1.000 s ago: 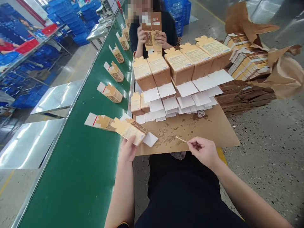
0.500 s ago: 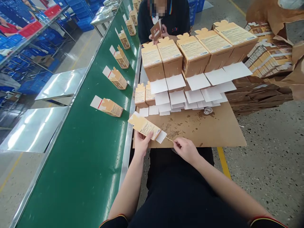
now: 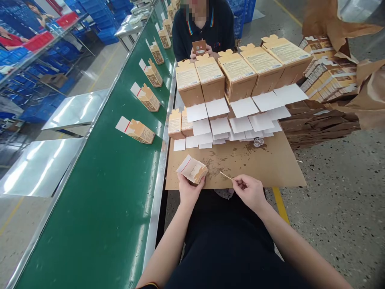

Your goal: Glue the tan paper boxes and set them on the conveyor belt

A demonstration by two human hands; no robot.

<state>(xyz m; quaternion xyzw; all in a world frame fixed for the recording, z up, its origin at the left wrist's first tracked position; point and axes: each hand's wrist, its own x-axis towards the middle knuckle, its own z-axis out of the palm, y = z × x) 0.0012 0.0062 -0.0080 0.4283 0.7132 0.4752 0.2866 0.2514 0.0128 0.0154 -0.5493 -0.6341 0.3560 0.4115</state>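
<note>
In my left hand (image 3: pixel 190 190) is a small cardboard box (image 3: pixel 192 170), its open end tilted up toward me and a white flap with a red strip at the upper left. The fingers wrap round its lower sides. My right hand (image 3: pixel 249 190) pinches a thin pale stick (image 3: pixel 226 175), perhaps a cotton swab, pointing left toward the box but apart from it. Both hands are over the near edge of a brown cardboard sheet (image 3: pixel 279 160) that bears dark smears. Behind them stand rows of tan boxes (image 3: pixel 237 76) with white flaps (image 3: pixel 221 106) sticking out toward me.
On my left runs a green conveyor belt (image 3: pixel 120 192) carrying a line of open boxes (image 3: pixel 142 131). A small clear round dish (image 3: pixel 258 142) lies on the sheet. Flattened cartons (image 3: pixel 331 80) are stacked at right. Across from me a person (image 3: pixel 204 28) holds a brown box.
My left hand has turned the box so its open end now faces me, where its printed side showed before. The stick in my right hand has come away from the box.
</note>
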